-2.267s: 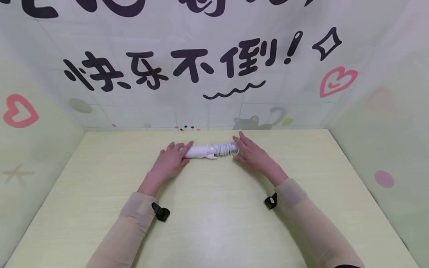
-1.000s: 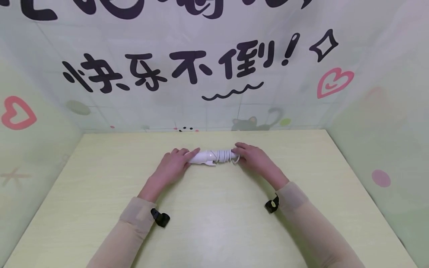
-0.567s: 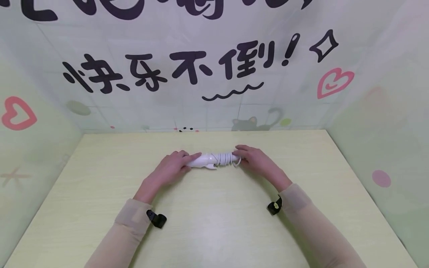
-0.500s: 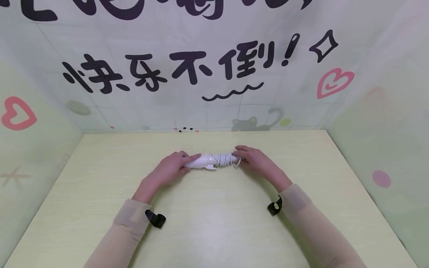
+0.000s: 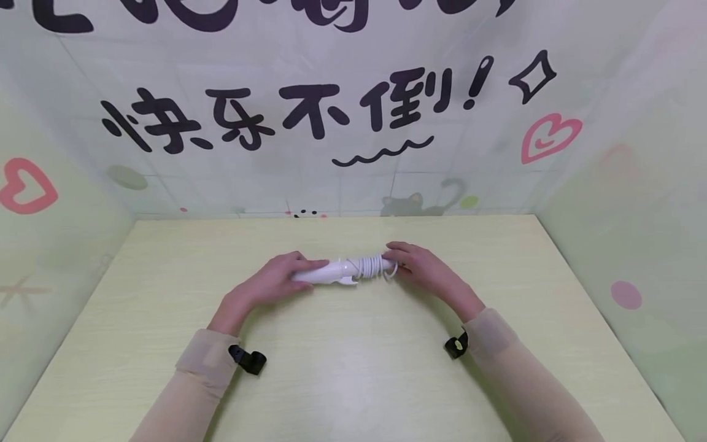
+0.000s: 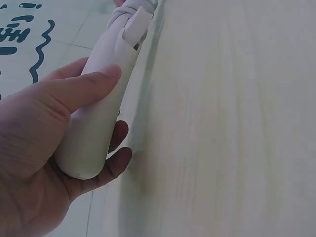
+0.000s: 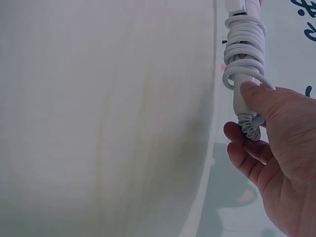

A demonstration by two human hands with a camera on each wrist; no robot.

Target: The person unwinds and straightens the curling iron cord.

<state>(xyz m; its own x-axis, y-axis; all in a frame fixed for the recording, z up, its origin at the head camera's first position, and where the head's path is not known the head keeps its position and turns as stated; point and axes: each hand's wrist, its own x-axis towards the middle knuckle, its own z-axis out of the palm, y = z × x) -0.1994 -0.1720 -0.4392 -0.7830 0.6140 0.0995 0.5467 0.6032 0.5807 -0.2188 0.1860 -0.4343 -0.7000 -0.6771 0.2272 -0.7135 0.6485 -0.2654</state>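
A white curling iron with a small lever on its side lies crosswise between my hands in the head view. Its white cord is wound in several turns round the narrower handle. My left hand grips the thick rounded end, thumb on one side and fingers curled on the other, as the left wrist view shows. With thumb and fingers, my right hand pinches the handle's tip where the cord comes out. Whether the curling iron touches the table I cannot tell.
A pale wood-grain table lies beneath. Behind it stands a printed wall sheet with dark lettering, and similar sheets close off both sides. Small black cameras sit on the wrists.
Both hands and the curling iron have come nearer to me. My left hand has slid left along the thick end, uncovering more of it. My right hand now pinches the handle's tip.
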